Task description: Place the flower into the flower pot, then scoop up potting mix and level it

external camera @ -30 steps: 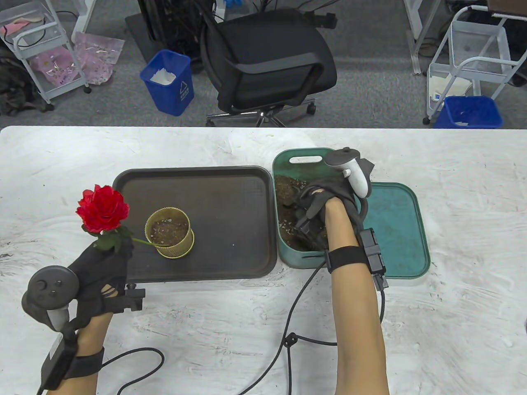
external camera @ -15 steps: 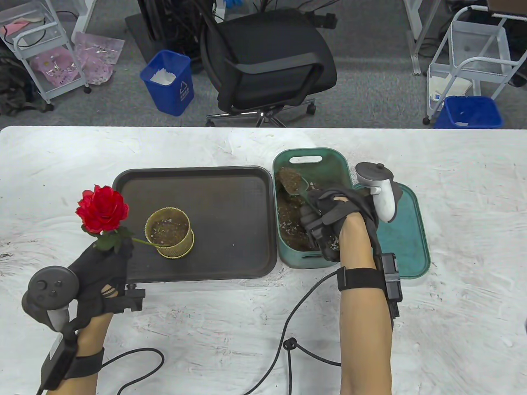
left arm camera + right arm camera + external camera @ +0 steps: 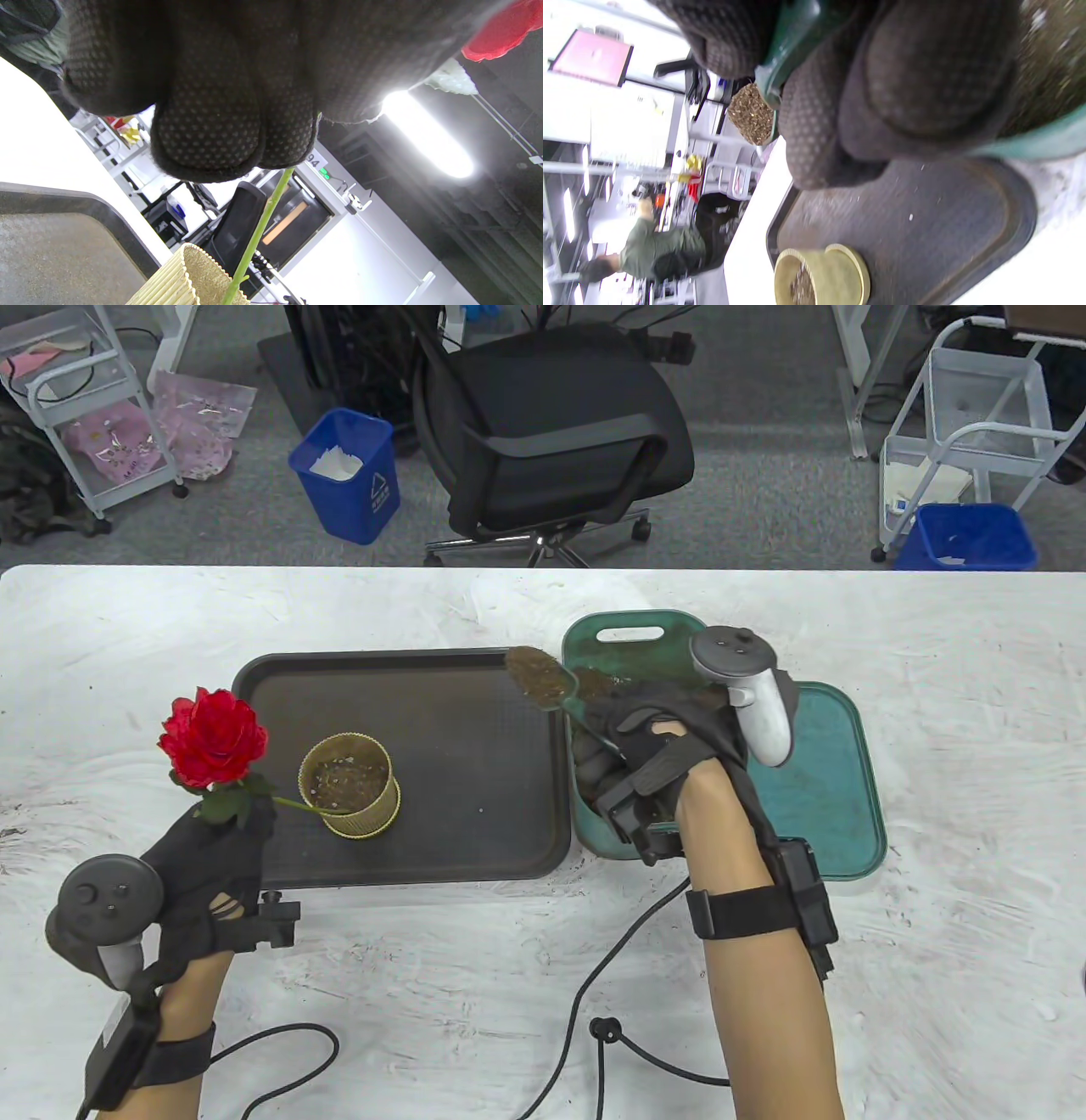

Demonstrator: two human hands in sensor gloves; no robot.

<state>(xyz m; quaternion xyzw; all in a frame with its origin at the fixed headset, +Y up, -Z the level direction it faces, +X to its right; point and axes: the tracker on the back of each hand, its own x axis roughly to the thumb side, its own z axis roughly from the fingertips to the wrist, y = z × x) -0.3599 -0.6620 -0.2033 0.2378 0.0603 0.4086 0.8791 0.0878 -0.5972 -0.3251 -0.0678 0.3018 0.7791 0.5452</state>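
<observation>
Left grip point(image 3: 208, 848) pinches the flower point(image 3: 212, 736) stem, angled into the pot point(image 3: 349, 786); right grip point(image 3: 653, 738) clasps a soil-loaded scoop point(image 3: 543, 680) over the tray point(image 3: 424, 848).

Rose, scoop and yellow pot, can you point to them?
rose point(image 3: 212, 736), table view, on the red petals.
scoop point(image 3: 540, 678), table view, on its soil-filled bowl.
yellow pot point(image 3: 373, 814), table view, on its ribbed outer wall.

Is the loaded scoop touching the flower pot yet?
Apart. In the table view the scoop, held in the right hand, sits over the dark tray's far right corner, with bare tray between it and the flower pot.
</observation>
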